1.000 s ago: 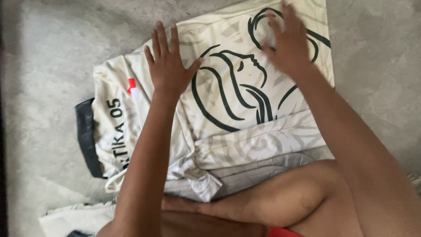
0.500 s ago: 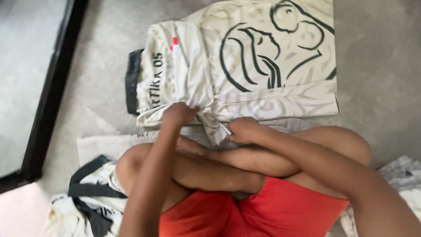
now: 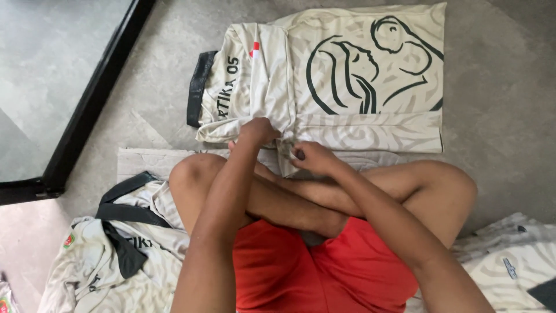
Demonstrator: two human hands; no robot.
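Shirt: cream folded shirt (image 3: 324, 87) on the grey floor (image 3: 498, 93), far of the crossed legs.
Left hand (image 3: 259, 131): fingers clenched, pinching its near hem.
Right hand (image 3: 313, 157): fingers curled, gripping the same hem just right.
Near left: another crumpled shirt (image 3: 110, 255).

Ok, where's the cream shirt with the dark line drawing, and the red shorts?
Cream shirt with dark line drawing (image 3: 359, 81), head view, on the drawing's middle.
Red shorts (image 3: 324, 272), head view, on the fabric in the lap.

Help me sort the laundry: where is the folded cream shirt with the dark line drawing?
In the head view, the folded cream shirt lies on the grey floor at top centre, beyond the person's crossed legs; both hands, left and right, grip its near edge.
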